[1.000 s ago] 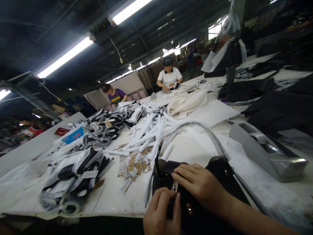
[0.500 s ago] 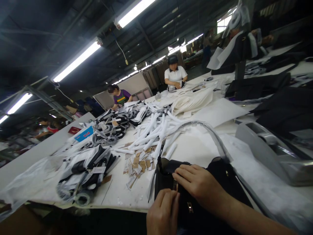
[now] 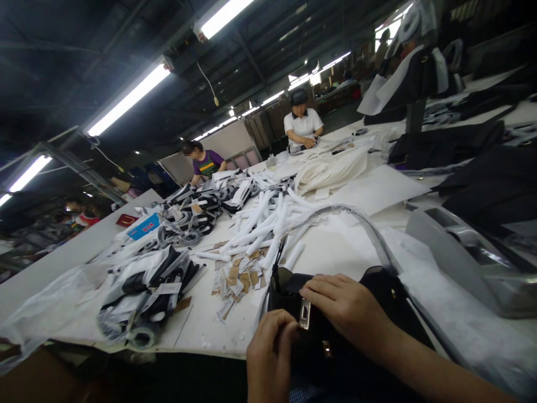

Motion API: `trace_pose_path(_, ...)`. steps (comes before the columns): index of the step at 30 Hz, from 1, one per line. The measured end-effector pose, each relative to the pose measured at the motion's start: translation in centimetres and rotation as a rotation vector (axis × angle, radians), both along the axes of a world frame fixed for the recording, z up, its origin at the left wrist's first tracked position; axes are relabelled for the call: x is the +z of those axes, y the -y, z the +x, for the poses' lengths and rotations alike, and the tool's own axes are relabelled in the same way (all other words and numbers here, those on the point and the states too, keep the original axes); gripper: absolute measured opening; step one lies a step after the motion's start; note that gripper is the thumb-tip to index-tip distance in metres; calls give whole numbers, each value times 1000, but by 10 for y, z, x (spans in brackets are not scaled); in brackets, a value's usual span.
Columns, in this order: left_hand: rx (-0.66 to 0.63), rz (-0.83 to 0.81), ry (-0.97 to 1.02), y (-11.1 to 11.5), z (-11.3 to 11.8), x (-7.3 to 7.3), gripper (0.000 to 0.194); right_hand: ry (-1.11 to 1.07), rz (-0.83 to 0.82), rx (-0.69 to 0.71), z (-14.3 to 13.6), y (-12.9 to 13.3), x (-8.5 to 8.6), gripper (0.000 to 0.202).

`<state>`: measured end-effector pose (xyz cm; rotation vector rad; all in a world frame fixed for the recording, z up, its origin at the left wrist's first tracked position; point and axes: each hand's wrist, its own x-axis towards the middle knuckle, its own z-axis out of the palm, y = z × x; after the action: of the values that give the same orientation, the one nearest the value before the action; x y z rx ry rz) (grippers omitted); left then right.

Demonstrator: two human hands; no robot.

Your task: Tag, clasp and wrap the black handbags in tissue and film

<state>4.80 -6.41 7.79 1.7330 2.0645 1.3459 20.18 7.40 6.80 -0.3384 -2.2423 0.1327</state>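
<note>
A black handbag (image 3: 308, 358) leans at the table's front edge, its handle (image 3: 369, 232) wrapped in clear plastic and arched upward. On its flap strap (image 3: 297, 281) sits a slotted metal clasp plate (image 3: 306, 312). Lower on the bag's front is a small metal turn lock (image 3: 326, 349). My left hand (image 3: 271, 352) is closed, thumb and forefinger pinched at the plate's lower left edge. My right hand (image 3: 352, 313) lies over the flap beside the plate, fingers together and bent around it. The palm hides part of the flap.
Paper tags (image 3: 241, 277), white tubes (image 3: 262, 224) and plastic-wrapped black straps (image 3: 151, 296) are heaped on the table. A grey tape dispenser (image 3: 465, 257) stands right, near white wrapping (image 3: 444, 291). Two co-workers (image 3: 302, 123) are at the far side.
My left hand has shifted slightly up and left, its fingers off the plate's face. More of the metal clasp plate shows now. My right hand stays on the flap.
</note>
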Motion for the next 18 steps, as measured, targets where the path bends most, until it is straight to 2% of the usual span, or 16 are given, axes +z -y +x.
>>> trace_pose_path(3, -38, 52, -4, 1, -6, -3, 12, -41, -101, 8, 1, -8, 2, 25)
trace_pose_path(7, -114, 131, -125, -6, -7, -5, 26, -63, -192, 14, 3, -16, 5, 28)
trace_pose_path(13, -161, 289, -187, -26, 4, 0, 17, -32, -218, -3, 3, -17, 5, 32)
trace_pose_path(18, -205, 340, -252, -31, 1, 2, 17, -17, -238, -7, 4, -16, 6, 33)
